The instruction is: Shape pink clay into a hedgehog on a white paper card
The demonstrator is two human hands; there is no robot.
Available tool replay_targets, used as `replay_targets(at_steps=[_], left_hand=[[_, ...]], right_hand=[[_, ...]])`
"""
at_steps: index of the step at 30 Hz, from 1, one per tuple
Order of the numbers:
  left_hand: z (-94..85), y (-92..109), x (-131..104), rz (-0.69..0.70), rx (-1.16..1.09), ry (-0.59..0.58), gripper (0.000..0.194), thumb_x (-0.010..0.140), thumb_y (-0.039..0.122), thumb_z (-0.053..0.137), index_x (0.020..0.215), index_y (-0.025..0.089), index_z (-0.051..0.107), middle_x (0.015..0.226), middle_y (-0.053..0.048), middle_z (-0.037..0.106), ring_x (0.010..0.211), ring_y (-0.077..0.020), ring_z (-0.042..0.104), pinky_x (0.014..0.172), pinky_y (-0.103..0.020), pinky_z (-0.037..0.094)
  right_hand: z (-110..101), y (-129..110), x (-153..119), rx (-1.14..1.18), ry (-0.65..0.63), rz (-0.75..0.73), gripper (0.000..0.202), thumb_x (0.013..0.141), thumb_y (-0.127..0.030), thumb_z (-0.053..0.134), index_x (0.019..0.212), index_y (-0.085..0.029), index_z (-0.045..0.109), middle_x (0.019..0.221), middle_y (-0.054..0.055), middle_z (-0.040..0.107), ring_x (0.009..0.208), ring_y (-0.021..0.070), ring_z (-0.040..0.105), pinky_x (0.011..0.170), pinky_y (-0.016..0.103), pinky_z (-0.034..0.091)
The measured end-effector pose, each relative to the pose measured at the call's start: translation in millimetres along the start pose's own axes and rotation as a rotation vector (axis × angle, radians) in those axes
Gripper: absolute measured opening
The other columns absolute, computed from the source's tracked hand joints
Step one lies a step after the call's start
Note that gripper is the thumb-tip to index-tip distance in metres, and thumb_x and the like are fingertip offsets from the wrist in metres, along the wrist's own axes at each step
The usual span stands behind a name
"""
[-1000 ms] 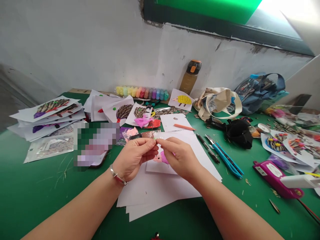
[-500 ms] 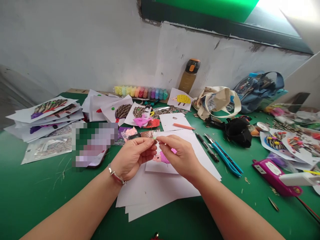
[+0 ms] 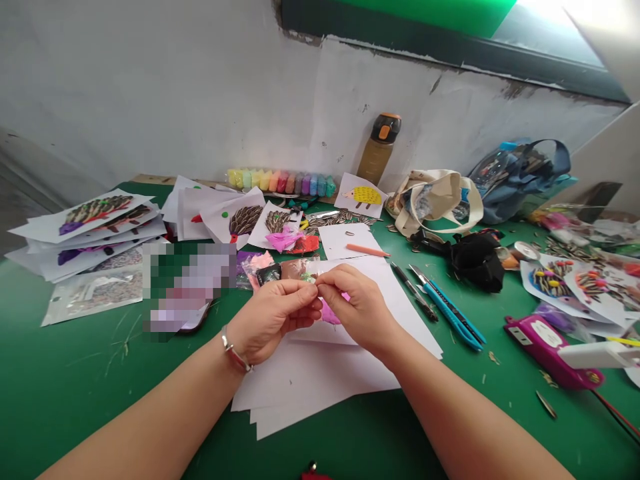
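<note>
My left hand [image 3: 283, 313] and my right hand [image 3: 357, 307] meet fingertip to fingertip above a stack of white paper [image 3: 300, 377]. Both are closed in a pinch, and whatever lies between the fingertips is too small to make out. Beneath them, a pink clay shape [image 3: 330, 312] on a smaller sheet is partly covered by my fingers. Just beyond my left hand lie small packets of clay, among them a black packet [image 3: 269, 274] and a brown packet [image 3: 294, 269].
To the right lie a black pen [image 3: 415, 292] and a blue utility knife [image 3: 453, 310]. An orange crayon [image 3: 367, 251] rests on a white card behind. Seed-covered hedgehog pictures [image 3: 95, 210] are stacked at left, near a phone [image 3: 193, 320]. A magenta glue gun [image 3: 550, 350] sits at far right.
My hands have shifted slightly right and my fingertips have drawn closer together, covering more of the pink clay shape. The black packet shows more now.
</note>
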State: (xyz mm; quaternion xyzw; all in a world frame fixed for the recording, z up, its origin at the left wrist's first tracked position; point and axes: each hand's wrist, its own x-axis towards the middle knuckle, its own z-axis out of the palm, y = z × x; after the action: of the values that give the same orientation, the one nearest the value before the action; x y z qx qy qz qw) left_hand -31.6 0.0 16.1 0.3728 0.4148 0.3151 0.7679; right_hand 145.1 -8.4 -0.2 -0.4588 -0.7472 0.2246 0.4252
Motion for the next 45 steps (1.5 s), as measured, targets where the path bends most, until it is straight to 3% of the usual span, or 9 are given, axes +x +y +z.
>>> replay_targets(at_steps=[6, 15, 19, 22, 34, 36, 40, 45], left_hand=[[-2.7, -1.4, 1.8, 0.015, -0.046, 0.025, 0.034, 0.071, 0.046, 0.086, 0.077, 0.015, 0.073, 0.077, -0.002, 0.067, 0.072, -0.0128, 0.064, 0.076, -0.027, 0.052], [-1.9, -1.7, 2.5, 0.041, 0.053, 0.015, 0.032, 0.075, 0.045, 0.083, 0.08, 0.015, 0.074, 0.077, -0.003, 0.067, 0.075, -0.0138, 0.063, 0.076, -0.027, 0.051], [-2.9, -2.5, 2.8, 0.031, 0.043, 0.019, 0.032, 0.077, 0.046, 0.081, 0.079, 0.015, 0.073, 0.079, -0.004, 0.067, 0.075, -0.0144, 0.063, 0.077, -0.028, 0.05], [-3.0, -2.3, 2.0, 0.027, 0.045, 0.015, 0.035, 0.076, 0.049, 0.08, 0.078, 0.015, 0.073, 0.08, -0.005, 0.068, 0.076, -0.0158, 0.063, 0.078, -0.03, 0.05], [0.8, 2.0, 0.0, 0.042, 0.101, 0.009, 0.033, 0.077, 0.046, 0.08, 0.072, 0.015, 0.071, 0.074, -0.003, 0.065, 0.072, -0.0145, 0.06, 0.072, -0.028, 0.047], [-0.1, 1.6, 0.1, 0.041, 0.085, 0.009, 0.032, 0.077, 0.045, 0.08, 0.073, 0.015, 0.071, 0.074, -0.002, 0.064, 0.073, -0.0142, 0.06, 0.073, -0.028, 0.047], [-2.2, 0.4, 1.0, 0.035, 0.051, 0.008, 0.033, 0.078, 0.047, 0.079, 0.077, 0.015, 0.072, 0.077, -0.003, 0.066, 0.074, -0.0141, 0.061, 0.076, -0.028, 0.048], [-1.8, -0.1, 0.9, 0.034, 0.073, -0.014, 0.037, 0.079, 0.051, 0.078, 0.078, 0.015, 0.073, 0.08, -0.006, 0.067, 0.075, -0.015, 0.06, 0.075, -0.028, 0.048]], right_hand=[[-2.8, -5.3, 0.8, 0.142, -0.045, 0.099, 0.017, 0.09, -0.014, 0.059, 0.098, -0.024, 0.071, 0.093, 0.002, 0.068, 0.085, 0.0156, 0.063, 0.072, 0.028, 0.05], [-2.0, -4.4, 0.8, 0.072, -0.016, 0.065, 0.018, 0.09, -0.011, 0.058, 0.089, -0.023, 0.071, 0.087, 0.002, 0.07, 0.083, 0.0154, 0.063, 0.073, 0.029, 0.05], [-3.0, -7.1, 1.1, 0.165, -0.043, 0.184, 0.02, 0.087, -0.017, 0.061, 0.103, -0.024, 0.071, 0.095, 0.002, 0.072, 0.078, 0.0143, 0.063, 0.07, 0.029, 0.052], [-4.3, -9.4, 1.5, 0.197, -0.068, 0.232, 0.017, 0.086, -0.018, 0.061, 0.097, -0.025, 0.072, 0.094, 0.001, 0.071, 0.079, 0.0142, 0.063, 0.07, 0.028, 0.052], [-3.7, -6.4, 2.1, 0.059, -0.057, 0.108, 0.015, 0.09, -0.016, 0.057, 0.083, -0.023, 0.068, 0.082, 0.001, 0.067, 0.079, 0.0153, 0.06, 0.07, 0.029, 0.048], [-4.5, -8.2, 2.0, 0.154, -0.058, 0.185, 0.012, 0.088, -0.018, 0.059, 0.091, -0.024, 0.069, 0.086, 0.001, 0.068, 0.079, 0.015, 0.061, 0.069, 0.029, 0.05], [-6.0, -9.7, 2.2, 0.383, -0.057, 0.329, 0.03, 0.083, -0.023, 0.064, 0.113, -0.024, 0.067, 0.095, 0.001, 0.068, 0.075, 0.0138, 0.063, 0.068, 0.029, 0.055], [-5.3, -7.7, 2.5, 0.29, -0.082, 0.263, 0.014, 0.085, -0.02, 0.062, 0.094, -0.024, 0.071, 0.092, 0.001, 0.07, 0.083, 0.0153, 0.064, 0.073, 0.029, 0.053]])
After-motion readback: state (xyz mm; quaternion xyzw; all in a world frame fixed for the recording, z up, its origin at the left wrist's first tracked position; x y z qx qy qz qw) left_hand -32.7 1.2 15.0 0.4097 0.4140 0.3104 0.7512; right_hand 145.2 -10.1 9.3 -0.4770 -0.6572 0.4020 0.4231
